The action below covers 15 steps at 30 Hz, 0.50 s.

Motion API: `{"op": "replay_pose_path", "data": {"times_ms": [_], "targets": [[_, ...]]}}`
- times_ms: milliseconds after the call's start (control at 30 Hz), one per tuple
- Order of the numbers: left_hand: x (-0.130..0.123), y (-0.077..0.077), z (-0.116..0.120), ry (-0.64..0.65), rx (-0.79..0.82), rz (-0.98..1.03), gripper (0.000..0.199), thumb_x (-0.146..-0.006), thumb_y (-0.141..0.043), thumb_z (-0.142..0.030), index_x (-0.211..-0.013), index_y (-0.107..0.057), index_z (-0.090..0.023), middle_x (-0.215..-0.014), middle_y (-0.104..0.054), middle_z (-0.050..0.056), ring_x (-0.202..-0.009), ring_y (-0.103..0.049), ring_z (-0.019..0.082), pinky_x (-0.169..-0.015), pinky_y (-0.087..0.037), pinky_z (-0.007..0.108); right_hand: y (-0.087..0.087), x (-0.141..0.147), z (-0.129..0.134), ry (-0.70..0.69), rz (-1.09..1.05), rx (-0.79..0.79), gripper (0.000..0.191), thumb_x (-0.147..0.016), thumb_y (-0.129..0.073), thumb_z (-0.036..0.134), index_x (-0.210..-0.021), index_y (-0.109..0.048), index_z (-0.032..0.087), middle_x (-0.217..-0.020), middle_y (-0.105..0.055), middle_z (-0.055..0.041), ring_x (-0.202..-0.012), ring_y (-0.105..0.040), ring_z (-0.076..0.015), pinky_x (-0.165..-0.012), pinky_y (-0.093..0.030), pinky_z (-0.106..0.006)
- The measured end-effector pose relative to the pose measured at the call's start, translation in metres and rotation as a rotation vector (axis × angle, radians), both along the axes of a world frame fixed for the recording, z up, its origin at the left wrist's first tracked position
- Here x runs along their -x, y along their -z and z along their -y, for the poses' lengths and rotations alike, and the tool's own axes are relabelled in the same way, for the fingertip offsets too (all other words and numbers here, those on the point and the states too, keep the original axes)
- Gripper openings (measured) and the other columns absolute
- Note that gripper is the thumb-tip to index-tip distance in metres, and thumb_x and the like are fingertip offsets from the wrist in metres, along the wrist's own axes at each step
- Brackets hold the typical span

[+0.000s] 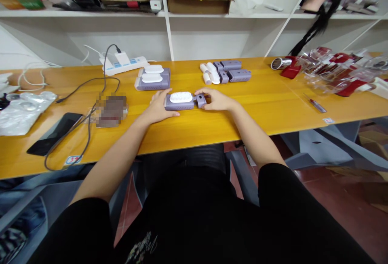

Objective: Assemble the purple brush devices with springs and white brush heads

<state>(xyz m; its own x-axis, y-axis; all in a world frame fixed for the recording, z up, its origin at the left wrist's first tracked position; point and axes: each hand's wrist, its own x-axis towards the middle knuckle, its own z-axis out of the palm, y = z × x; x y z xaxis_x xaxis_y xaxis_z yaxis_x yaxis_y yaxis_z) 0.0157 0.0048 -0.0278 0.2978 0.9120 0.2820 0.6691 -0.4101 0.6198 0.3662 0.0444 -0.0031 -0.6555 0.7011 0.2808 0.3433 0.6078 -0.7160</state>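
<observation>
Yellow tabletop [266,86], lilac brush unit [178,105] lying long axis L–R across body, L hand [159,109] fingers closed round its left end, R hand [216,99] fingers narrow on end cap [200,101].

The scene is viewed from 1 camera worn on the person's head, angled forward and down. The left hand [159,108] and right hand [216,99] are seen from close by, beyond the black-clothed torso [188,215], on the yellow table [194,133], while the white shelves [75,13] are framed farther off along the top.
</observation>
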Motion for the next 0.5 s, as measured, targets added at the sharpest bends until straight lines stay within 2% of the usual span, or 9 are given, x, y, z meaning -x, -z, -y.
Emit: {"op": "replay_pose_path", "data": {"times_ms": [67,233,400,500], "targets": [[-0.007,0.0005,-0.0018,0.005,-0.005,-0.016,0.111,-0.063,-0.11,-0.055,-0.16,-0.061,-0.031,-0.163,-0.059,0.016,-0.156,-0.053,0.05,-0.135,-0.038,0.073,0.0006,-0.0004,0.0004,0.006,-0.007,0.025,0.068,-0.074,-0.087,0.023,-0.141,-0.075,0.022,-0.144,-0.079,-0.0124,-0.127,-0.078,-0.0344,-0.123,-0.061,-0.061],[-0.0136,0.0045,-0.0066,0.002,-0.043,0.014,0.084,-0.076,-0.102,-0.057,-0.145,-0.067,-0.026,-0.146,-0.066,0.013,-0.144,-0.061,0.043,-0.131,-0.045,0.065,0.0029,0.0,0.0008,0.01,-0.006,0.044,0.071,-0.075,-0.089,0.022,-0.144,-0.074,0.024,-0.145,-0.078,-0.012,-0.131,-0.076,-0.0358,-0.126,-0.059,-0.063],[-0.011,0.0088,-0.0067,0.028,-0.058,0.004,0.081,-0.081,-0.097,-0.056,-0.148,-0.062,-0.027,-0.146,-0.065,0.013,-0.145,-0.06,0.042,-0.13,-0.047,0.063,0.0067,0.0025,-0.0013,-0.021,-0.021,0.038,0.072,-0.076,-0.09,0.027,-0.145,-0.073,0.022,-0.148,-0.075,-0.0141,-0.136,-0.074,-0.0379,-0.131,-0.053,-0.064],[-0.0108,0.0094,-0.0063,0.035,-0.063,-0.018,0.082,-0.082,-0.096,-0.058,-0.149,-0.061,-0.026,-0.146,-0.064,0.014,-0.146,-0.06,0.043,-0.131,-0.047,0.064,0.0072,0.0026,-0.0005,-0.053,-0.057,0.025,0.073,-0.078,-0.09,0.03,-0.148,-0.071,0.023,-0.149,-0.074,-0.0134,-0.134,-0.073,-0.0359,-0.128,-0.055,-0.062]]}}
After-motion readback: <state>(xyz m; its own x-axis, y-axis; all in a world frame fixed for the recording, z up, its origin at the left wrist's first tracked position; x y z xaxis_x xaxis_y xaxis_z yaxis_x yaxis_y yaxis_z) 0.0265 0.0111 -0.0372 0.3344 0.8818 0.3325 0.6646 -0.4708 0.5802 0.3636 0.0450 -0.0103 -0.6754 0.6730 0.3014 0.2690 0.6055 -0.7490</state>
